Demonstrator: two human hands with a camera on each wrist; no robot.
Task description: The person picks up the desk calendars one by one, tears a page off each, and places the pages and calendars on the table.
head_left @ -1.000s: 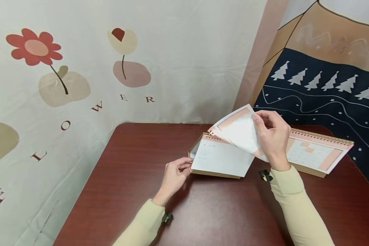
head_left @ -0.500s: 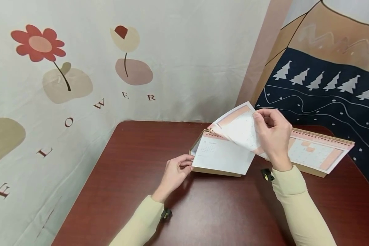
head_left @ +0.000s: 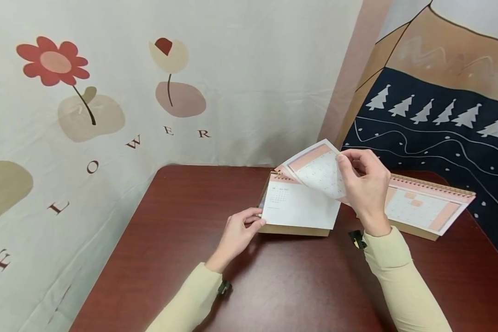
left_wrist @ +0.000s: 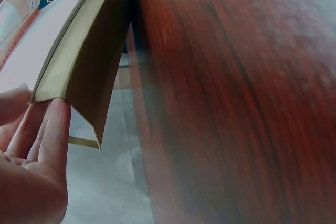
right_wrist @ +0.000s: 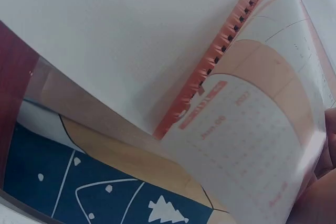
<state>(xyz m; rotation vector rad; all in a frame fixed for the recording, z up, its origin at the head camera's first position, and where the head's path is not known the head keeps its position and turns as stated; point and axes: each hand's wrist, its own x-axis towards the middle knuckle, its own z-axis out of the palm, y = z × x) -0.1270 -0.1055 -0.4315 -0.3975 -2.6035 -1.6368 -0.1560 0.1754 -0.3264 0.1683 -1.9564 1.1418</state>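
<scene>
A spiral-bound desk calendar point(head_left: 300, 210) with a brown card stand is in front of me, a white page with a small month grid showing. My left hand point(head_left: 241, 233) grips its lower left corner, the thumb at the front edge and fingers beneath the stand point(left_wrist: 86, 45) in the left wrist view. My right hand point(head_left: 365, 184) pinches the edge of a lifted calendar page point(head_left: 317, 168). That page curls up from the coil point(right_wrist: 223, 48), its printed month grid visible in the right wrist view. Beside it, a second desk calendar point(head_left: 419, 210) stands partly hidden behind the right hand.
The dark red wooden table point(head_left: 191, 207) extends around both calendars. Behind it hang a pale cloth point(head_left: 249, 69) with printed flowers and letters, and a dark blue cloth point(head_left: 440, 143) with white trees at the right.
The held calendar has tilted and turned slightly, showing more of its brown base and less of its left side opening. My right hand and the lifted page have shifted slightly left.
</scene>
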